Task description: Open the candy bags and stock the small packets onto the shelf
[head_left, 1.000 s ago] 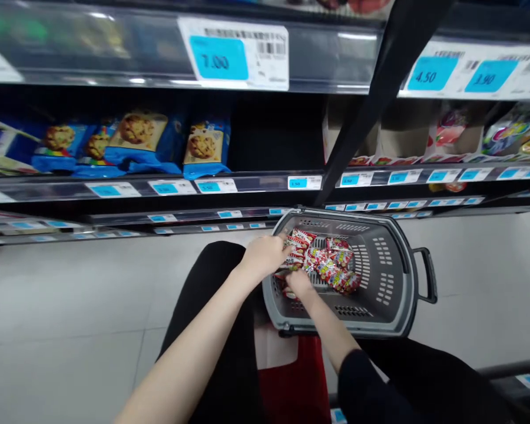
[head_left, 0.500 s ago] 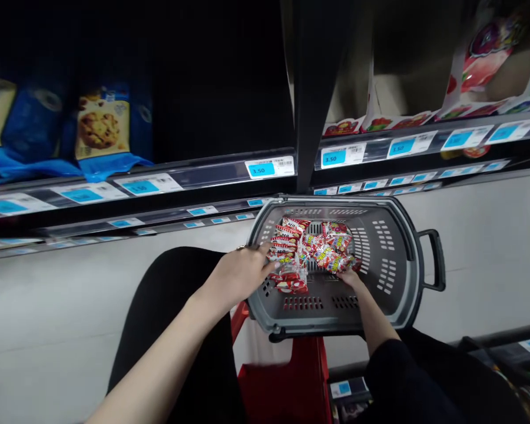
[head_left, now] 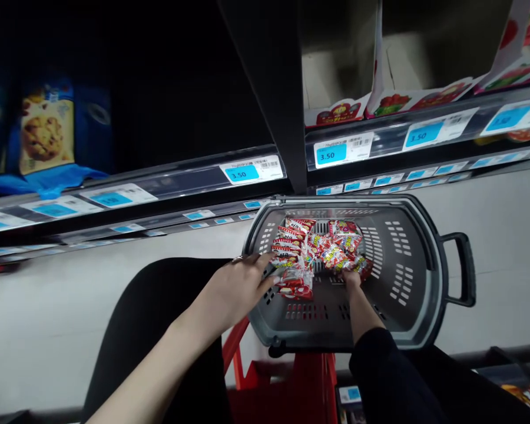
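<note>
Several small red-and-white candy packets [head_left: 289,241] lie in an overlapping row at the left of a grey plastic shopping basket [head_left: 309,327]. My left hand [head_left: 242,282] reaches over the basket's left rim, its thumb and fingers closed on the lower packets of that row. To the right, more colourful candy packets [head_left: 335,256] lie in a loose heap. My right hand [head_left: 352,279] is inside the basket at the heap's lower edge, gripping a packet there; its fingertips are partly hidden under the wrappers.
Below the basket is a red frame [head_left: 287,388]. Ahead runs a dark shelf edge [head_left: 185,176] with price labels. Blue cookie bags [head_left: 46,135] sit on the left shelf, and open display cartons [head_left: 340,112] on the right. The basket's black handle [head_left: 466,271] sticks out to the right.
The view has shifted closer, and the shelf items at left have slid leftward in it. Both hands stay at the packets; the packets' arrangement looks nearly the same.
</note>
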{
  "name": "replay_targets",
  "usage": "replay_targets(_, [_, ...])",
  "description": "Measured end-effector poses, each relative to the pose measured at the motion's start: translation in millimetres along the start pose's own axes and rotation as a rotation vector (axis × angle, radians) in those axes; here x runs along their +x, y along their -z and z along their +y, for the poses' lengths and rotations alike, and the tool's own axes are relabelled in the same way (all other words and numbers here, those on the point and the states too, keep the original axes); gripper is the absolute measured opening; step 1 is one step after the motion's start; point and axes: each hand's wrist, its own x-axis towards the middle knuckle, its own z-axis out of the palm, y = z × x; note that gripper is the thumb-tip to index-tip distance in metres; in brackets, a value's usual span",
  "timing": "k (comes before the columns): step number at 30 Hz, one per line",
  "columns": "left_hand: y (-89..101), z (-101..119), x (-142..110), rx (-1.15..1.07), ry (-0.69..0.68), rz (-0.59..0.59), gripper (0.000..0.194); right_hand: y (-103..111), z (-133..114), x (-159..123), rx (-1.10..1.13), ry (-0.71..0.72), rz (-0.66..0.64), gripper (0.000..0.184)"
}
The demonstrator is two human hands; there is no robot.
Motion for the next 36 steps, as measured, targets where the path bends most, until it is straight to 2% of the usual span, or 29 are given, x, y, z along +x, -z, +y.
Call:
replay_targets(3, [1.3,2.8,1.8,-0.036,-0.050,-0.010,0.041,17.1,4.0,0.9,-0.024,-0.129,-0.027,0.029])
replay_targets(5, [1.9,3.6,2.2,-0.061,-0.070,-0.006,0.040,36.8,3.3,-0.1,-0.036,-0.136,0.000,0.028])
replay_targets(8, [1.0,3.2,2.9,-0.119,-0.079,0.032,0.038,73.2,1.2,-12.8,-0.035,-0.024,0.039,0.020])
replay_targets(10, [-0.3,2.7,3.0,-0.152,-0.091,0.058,0.035,97.1,0.0,-32.2,-0.027,0.085,0.045,0.014])
replay_targets(14, [-1.7,0.7,-1.0,-0.199,-0.119,0.079,0.036,139.6,-6.1,-94.5,-0.011,0.251,0.103,0.024])
replay_targets(16, [-2.1,-0.8,-5.3,-0.236,-0.123,0.067,0.041,159.7,-14.5,-133.4,0.060,0.347,0.213,0.023])
replay_targets(18, [-3.3,-1.1,-10.5,-0.317,-0.174,0.048,0.058,179.1,-26.9,-175.1,0.175,0.487,0.399,0.019])
replay_targets(21, [-7.4,5.7,-19.4,-0.571,-0.409,0.080,0.080,204.7,-48.7,-236.5,0.321,0.639,0.717,0.011])
replay_targets(23, [-11.5,16.4,-25.8,-0.842,-0.589,0.111,0.077,217.1,-60.4,-271.1,0.515,0.658,0.812,0.016])
replay_targets(24, [-13.9,23.2,-28.7,-1.005,-0.650,0.127,0.073,221.4,-64.4,-284.9,0.666,0.657,0.796,0.018])
replay_targets(26, [-19.1,37.7,-33.6,-1.340,-0.707,0.152,0.070,225.6,-68.7,-304.3,0.999,0.655,0.672,0.019])
replay_targets(29, [-26.6,57.1,-37.9,-1.677,-0.744,0.114,0.081,220.0,-67.4,-313.7,1.374,0.647,0.494,0.023])
replay_targets(32, [-34.3,69.7,-42.1,-1.765,-0.785,0.022,0.100,202.5,-59.0,-309.2,1.545,0.615,0.406,0.028])
replay_targets(34, [-40.9,74.1,-46.6,-1.749,-0.771,0.062,0.108,187.3,-49.2,-305.3,1.563,0.609,0.387,0.038])
replay_targets(36, [-48.8,75.3,-52.5,-1.698,-0.733,0.130,0.106,171.8,-36.9,-303.6,1.509,0.653,0.391,0.057])
